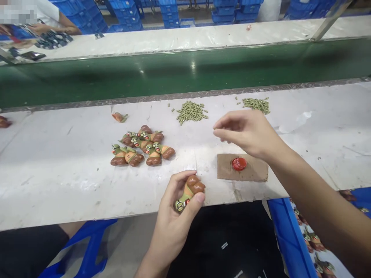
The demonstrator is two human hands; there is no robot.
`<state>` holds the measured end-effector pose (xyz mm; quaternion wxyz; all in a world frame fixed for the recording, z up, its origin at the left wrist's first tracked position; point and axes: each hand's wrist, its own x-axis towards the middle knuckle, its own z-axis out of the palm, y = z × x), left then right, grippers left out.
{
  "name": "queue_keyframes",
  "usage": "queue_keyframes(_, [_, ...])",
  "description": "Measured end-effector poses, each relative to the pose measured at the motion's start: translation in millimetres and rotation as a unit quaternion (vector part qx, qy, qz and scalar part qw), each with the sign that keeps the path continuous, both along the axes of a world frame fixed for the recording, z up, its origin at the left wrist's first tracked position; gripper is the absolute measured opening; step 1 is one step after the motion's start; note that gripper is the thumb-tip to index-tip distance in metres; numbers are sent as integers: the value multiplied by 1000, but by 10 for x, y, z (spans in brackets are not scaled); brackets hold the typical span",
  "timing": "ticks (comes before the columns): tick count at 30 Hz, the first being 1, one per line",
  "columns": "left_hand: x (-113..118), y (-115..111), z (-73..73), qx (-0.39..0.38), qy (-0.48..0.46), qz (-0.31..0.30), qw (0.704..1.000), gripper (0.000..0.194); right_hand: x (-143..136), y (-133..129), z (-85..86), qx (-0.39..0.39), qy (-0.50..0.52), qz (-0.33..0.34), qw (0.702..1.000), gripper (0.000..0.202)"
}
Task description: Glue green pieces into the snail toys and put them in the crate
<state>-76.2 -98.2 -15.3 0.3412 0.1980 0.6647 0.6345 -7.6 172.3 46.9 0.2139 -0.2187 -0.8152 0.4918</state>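
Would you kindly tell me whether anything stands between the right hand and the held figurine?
Nothing visible stands between the right hand and the figurine in the left hand; the cardboard lies to one side.

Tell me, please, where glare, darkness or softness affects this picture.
Head view: bright reflections on the green belt; milky sheen on the white table, left of centre; small highlights on the held figurine; black cloth dark, little detail; far blue crates rather soft; top left corner pixelated.
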Motion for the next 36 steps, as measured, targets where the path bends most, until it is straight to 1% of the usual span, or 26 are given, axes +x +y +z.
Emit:
queue_keyframes(2, [49,54,41,26,-84,-31,996,38,312,-133,21,-59,22,-39,997,5])
queue_keyframes(5, [123,141,62,19,-168,-48,984,43,702,-282,-50,-118,10,-94,988,10])
queue_keyframes(7, [171,199,54,8,-200,-44,979,42,876,-334,-127,-118,-1,-120,986,14])
queue_keyframes(9, [214,251,31,17,-203,-55,977,42,980,-354,-198,-88,-12,-136,987,14])
queue_keyframes(12, [257,298,-11,14,-178,-85,980,42,1037,-360,-270,-6,-19,-135,991,9])
queue_keyframes(14, [275,307,-28,1,-168,-117,979,41,1039,-363,-304,51,-21,-129,990,11])
queue_keyframes(16, [296,311,-32,-2,-158,-147,976,36,1032,-371,-334,89,-26,-117,989,12])
queue_keyframes(19, [345,318,-17,-4,-146,-159,976,33,1022,-384,-375,114,-36,-104,987,13])
queue_keyframes(22, [402,324,26,-17,-163,-144,976,35,1014,-394,-395,124,-42,-106,986,13])
queue_keyframes(26, [433,331,66,-23,-189,-121,974,33,1008,-423,-372,119,-35,-107,987,15])
queue_keyframes(28, [427,340,39,-6,-175,-115,978,30,1015,-467,-345,90,-17,-124,988,15])
queue_keyframes(30, [420,355,-17,17,-141,-112,983,25,1034,-538,-320,24,11,-154,988,12])
queue_keyframes(32, [426,380,-80,41,-101,-108,988,19,1058,-629,-314,-83,40,-175,980,8])
queue_keyframes(34, [450,413,-122,60,-77,-103,990,16,1084,-726,-339,-194,65,-178,963,6])
queue_keyframes(36, [487,453,-131,75,-75,-100,989,16,1107,-816,-395,-270,89,-176,942,8])
